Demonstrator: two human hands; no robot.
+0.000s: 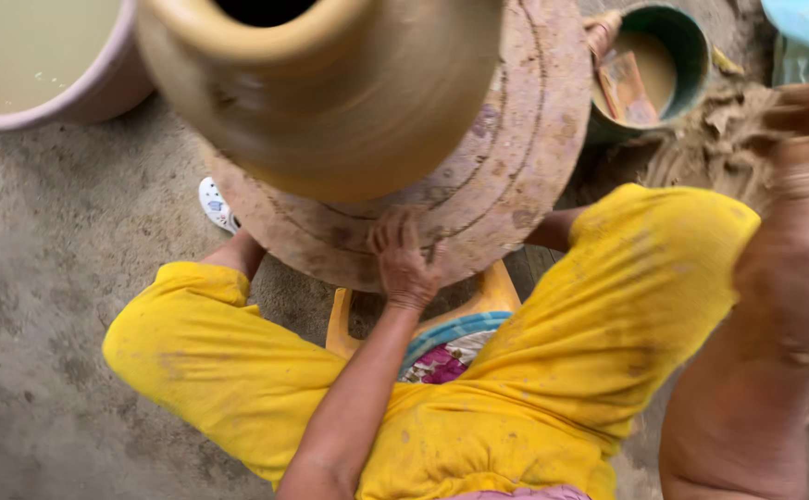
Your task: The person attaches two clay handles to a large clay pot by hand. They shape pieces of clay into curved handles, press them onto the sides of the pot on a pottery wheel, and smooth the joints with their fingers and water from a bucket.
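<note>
While my left hand lies flat with its fingers spread on the near rim of the round clay-crusted wheel, the tall tan clay pot stands on that wheel just beyond my fingertips, not touched by either hand; its dark mouth is cut off by the top edge of the view. My left grip is apart and clamped on nothing, only pressing on the wheel's surface. My right hand is raised close to the camera at the right edge, smeared with clay and so blurred that I cannot tell whether its grip is apart or together, or whether it holds anything. My knees in yellow trousers spread to either side under the wheel, and a yellow stool shows between them. A white sandal peeks out beside the wheel's left edge on the concrete floor. Beyond the wheel on the right stands a green bucket of muddy water with a flat tool lying in it, and beside it a heap of raw clay, partly hidden behind my right hand. At the upper left a pink basin of cloudy water is cut off by the frame.
</note>
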